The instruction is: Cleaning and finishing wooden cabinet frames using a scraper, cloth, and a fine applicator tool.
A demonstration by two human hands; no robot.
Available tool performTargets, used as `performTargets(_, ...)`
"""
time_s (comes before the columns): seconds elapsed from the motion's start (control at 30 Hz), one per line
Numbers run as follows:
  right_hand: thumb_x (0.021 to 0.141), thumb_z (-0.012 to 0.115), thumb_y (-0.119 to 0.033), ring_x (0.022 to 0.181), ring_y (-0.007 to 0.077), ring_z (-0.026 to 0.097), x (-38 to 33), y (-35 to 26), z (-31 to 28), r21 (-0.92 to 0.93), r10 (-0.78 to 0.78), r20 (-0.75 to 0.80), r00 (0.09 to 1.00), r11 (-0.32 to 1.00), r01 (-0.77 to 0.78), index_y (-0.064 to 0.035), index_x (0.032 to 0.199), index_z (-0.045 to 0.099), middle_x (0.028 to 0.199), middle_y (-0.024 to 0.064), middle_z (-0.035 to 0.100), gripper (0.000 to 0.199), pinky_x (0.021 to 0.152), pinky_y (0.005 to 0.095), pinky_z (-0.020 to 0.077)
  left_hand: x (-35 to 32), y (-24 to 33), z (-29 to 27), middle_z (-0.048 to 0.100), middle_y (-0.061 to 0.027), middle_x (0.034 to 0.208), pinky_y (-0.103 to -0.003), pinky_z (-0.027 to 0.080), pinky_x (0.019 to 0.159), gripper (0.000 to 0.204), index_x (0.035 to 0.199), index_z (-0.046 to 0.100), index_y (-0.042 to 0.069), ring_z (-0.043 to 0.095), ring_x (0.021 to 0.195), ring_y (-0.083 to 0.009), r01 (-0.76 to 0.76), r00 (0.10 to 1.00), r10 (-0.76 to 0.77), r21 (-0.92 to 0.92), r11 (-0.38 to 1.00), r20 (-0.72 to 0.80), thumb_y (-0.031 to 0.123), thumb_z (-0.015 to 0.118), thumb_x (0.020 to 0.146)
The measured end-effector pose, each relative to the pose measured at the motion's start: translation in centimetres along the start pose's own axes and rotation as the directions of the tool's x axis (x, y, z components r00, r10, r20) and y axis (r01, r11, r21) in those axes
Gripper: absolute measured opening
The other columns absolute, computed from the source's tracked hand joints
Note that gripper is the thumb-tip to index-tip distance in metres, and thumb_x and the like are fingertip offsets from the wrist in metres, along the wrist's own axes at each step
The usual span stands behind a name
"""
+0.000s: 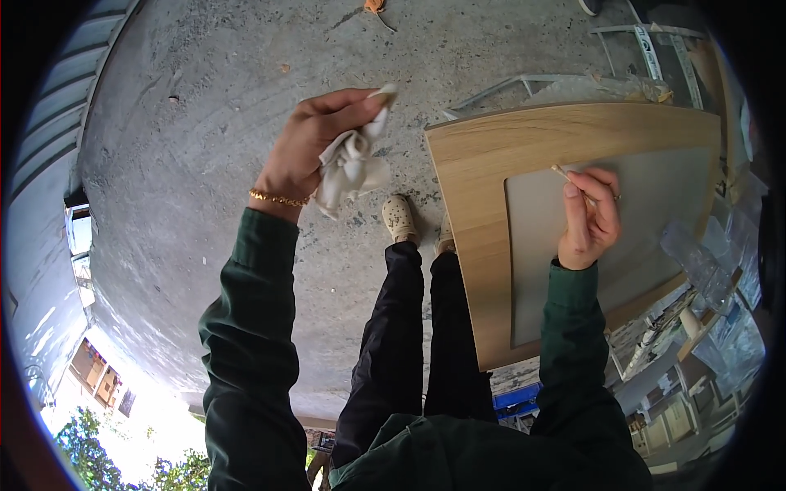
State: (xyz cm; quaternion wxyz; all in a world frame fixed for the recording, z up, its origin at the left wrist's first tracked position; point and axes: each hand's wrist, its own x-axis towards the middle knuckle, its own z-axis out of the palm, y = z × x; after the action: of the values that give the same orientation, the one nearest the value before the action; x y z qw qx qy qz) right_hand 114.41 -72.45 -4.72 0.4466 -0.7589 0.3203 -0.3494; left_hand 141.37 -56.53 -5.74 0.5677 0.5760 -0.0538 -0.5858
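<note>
The wood-framed panel (475, 245) is at the person's right, overlapping the right leg in this view, and what props it up is hidden. Its grey inset (647, 204) sits inside the frame on the sides that show, so that much looks done; how much of its face has been worked over, and how much is left, cannot be judged here. The right hand (591, 213) pinches a small pale stick (560, 171) between thumb and fingers, its tip by the inset's upper edge (whether it touches, I cannot tell). The left hand (307, 147) is closed around a bunched white cloth (350, 164), one corner pinched at the fingertips, well apart from the panel. Counted: one panel, one inset, one stick, one cloth, two hands. Farther out come two pale clogs (399, 218), one of them partly covered, one gold bracelet (278, 198) on the left wrist, one dry orange-brown leaf (374, 6) on the concrete floor (196, 164), and loose clear plastic (696, 262), its pieces too tangled to count.
</note>
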Motion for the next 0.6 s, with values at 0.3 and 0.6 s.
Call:
performTargets(0.3,0.076,0.061,0.006,0.077,0.0139,0.051,0.0,0.0,0.0,0.017,0.009,0.006,1.000,1.000,-0.009,0.0008,0.090,0.064,0.091,0.0074,0.054,0.015,0.066,0.0236,0.0432,-1.8,-0.7,2.4,0.063,-0.0009,0.085,-0.020,0.049,0.063,0.022,0.109,0.064,0.006,0.059,0.075,-0.0063,-0.182,0.983,0.183,0.101,0.978,-0.002,0.013,0.060,0.088)
performTargets(0.6,0.076,0.062,0.006,0.077,0.0137,0.051,0.0,-0.1,0.1,0.058,0.021,-0.005,1.000,0.998,-0.021,0.0013,0.090,0.064,0.090,0.0074,0.054,0.015,0.066,0.0233,0.0433,-1.7,1.4,4.6,0.057,0.0028,0.094,-0.027,0.053,0.057,0.036,0.104,0.067,0.015,0.059,0.075,-0.0129,-0.542,0.679,0.520,0.831,-0.122,0.519,-0.001,0.065,0.072)
